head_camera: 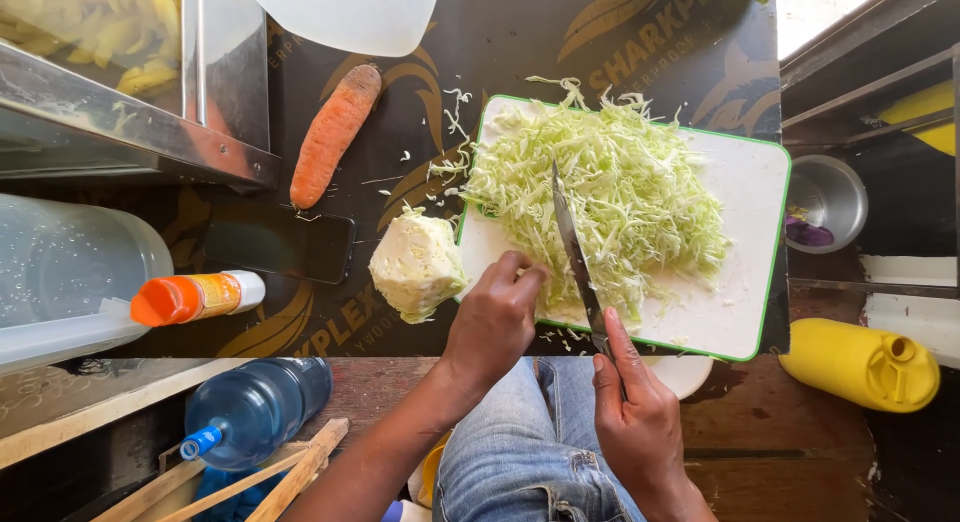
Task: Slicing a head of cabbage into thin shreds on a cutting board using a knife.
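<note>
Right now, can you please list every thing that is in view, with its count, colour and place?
cutting board: one, white with green rim, right of centre on the dark table
shredded cabbage: one heap, pale green, on the board
cabbage chunk: one, pale, left of the board
carrot: one, orange, upper left
phone: one, black, below the carrot
squeeze bottle: one, orange cap, lying at left
water bottle: one, blue, lower left
jerrycan: one, yellow, lower right
metal bowl: one, silver, right edge
knife: one, dark blade, over the cabbage
left hand: at the board's near edge
right hand: holds the knife
</note>
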